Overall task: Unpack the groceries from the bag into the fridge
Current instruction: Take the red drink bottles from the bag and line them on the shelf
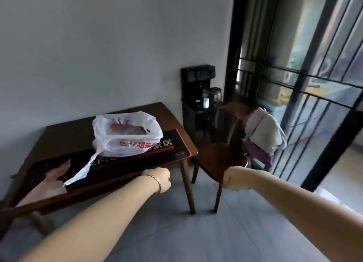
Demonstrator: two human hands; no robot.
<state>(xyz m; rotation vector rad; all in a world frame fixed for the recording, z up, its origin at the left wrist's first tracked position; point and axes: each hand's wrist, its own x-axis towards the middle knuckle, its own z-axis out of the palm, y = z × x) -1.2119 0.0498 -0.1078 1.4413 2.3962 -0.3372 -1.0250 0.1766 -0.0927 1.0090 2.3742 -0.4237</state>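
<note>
Groceries [125,128] in white printed plastic bag [141,144], parked on dark wooden table [62,134] for unpacking; left hand [159,180] and right hand [234,178] outstretched, fingers curled into fists, gripping nothing visible.

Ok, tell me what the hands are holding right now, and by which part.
Nothing: left hand and right hand are both empty fists; the bag sits untouched on the table.

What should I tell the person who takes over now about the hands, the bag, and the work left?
Left hand: curled, holds nothing.
Right hand: curled, seems to hold nothing.
Bag: on the table, ahead of both hands, untouched, things inside.
Fridge: not in view.
Done: nothing yet.
Left: reach the bag, move all groceries into the fridge.
</note>
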